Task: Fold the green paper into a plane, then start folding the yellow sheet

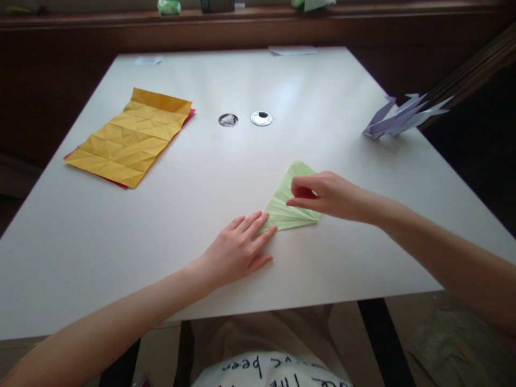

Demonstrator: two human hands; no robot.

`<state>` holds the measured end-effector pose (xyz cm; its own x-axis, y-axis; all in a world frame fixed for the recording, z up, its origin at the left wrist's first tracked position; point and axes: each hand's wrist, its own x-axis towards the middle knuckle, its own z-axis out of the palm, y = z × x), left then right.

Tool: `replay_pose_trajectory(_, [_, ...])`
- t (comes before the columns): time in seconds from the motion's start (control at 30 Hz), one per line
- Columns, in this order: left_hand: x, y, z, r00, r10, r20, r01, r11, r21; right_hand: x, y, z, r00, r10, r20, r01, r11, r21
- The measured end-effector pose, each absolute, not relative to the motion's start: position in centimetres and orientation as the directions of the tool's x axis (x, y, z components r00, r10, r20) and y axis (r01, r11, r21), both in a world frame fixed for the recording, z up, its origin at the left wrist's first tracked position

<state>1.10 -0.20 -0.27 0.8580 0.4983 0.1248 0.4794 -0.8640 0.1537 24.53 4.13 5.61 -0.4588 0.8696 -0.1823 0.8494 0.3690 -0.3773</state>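
A light green sheet of folded paper (288,209), creased in a fan of lines, lies on the white table (181,252) in front of me. My left hand (242,244) rests flat with fingers spread, its fingertips on the paper's left corner. Over the paper's right side is my right hand (322,194), fingers curled in and thumb stretched out below them. A gap shows between thumb and curled fingers, and no object is visible there. Part of the paper's right edge is hidden behind this hand.
Creased yellow paper (129,140) lies at the left over a red sheet (188,117). Two round table inserts (261,118) are set in the middle. Folded pale purple paper shapes (397,119) stand near the right edge. A wooden ledge (242,16) runs behind the table.
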Motion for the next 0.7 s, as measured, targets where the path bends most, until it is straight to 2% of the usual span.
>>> replay_pose_trajectory(0.1, [1.1,-0.2,-0.4,0.856,0.499,0.135,0.48,-0.864,0.151,22.4,2.1,3.2,-0.476,0.88,0.008,0.832,0.453,-0.321])
replay_pose_trajectory(0.23, [1.2,-0.4,-0.5,0.852,0.508,0.124,0.492,-0.859,0.142,21.7,0.7,0.2,-0.563,0.816,0.129,0.788,0.578,-0.212])
replay_pose_trajectory(0.43, [0.8,-1.0,0.9,0.81,0.569,0.139,0.566,-0.822,0.067,21.9,0.8,-0.6,-0.567,0.8,0.197,0.783,0.597,-0.174])
replay_pose_trajectory(0.53, [0.3,-1.4,2.1,0.809,0.584,0.07,0.586,-0.811,0.004,21.8,0.9,-0.5,-0.561,0.804,0.199,0.783,0.593,-0.189])
replay_pose_trajectory(0.6, [-0.2,-1.7,2.6,0.806,0.59,0.038,0.591,-0.807,-0.011,21.8,0.9,-0.5,-0.558,0.807,0.192,0.785,0.589,-0.194])
replay_pose_trajectory(0.7, [-1.0,-2.1,2.8,0.774,0.63,0.061,0.631,-0.776,0.005,21.9,0.9,-0.6,-0.561,0.807,0.186,0.785,0.59,-0.191])
